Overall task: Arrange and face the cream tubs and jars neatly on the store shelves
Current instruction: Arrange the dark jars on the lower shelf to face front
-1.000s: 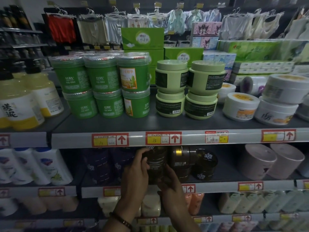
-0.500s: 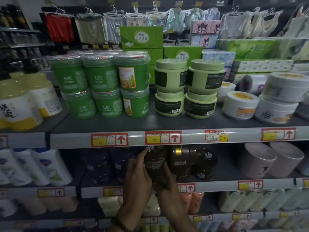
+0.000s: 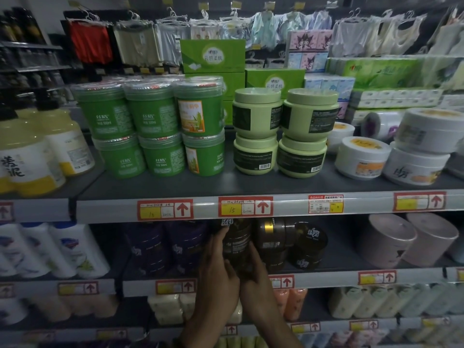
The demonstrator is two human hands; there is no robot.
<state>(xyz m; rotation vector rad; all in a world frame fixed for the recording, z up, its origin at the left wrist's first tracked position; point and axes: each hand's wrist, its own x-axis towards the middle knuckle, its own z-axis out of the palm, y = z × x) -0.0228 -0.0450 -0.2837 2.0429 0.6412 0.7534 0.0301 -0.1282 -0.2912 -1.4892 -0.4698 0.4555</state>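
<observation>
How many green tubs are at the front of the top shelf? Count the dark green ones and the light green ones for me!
Dark green tubs, front row: 6
Light green jars: 4
Total: 10
The dark jar gripped by the left hand and right hand sits one shelf lower, so it is not counted.

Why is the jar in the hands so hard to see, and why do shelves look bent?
Head view: the dark jar, held between left hand and right hand, sits in shadow under the upper shelf; the wide-angle lens bows shelf edges.
</observation>
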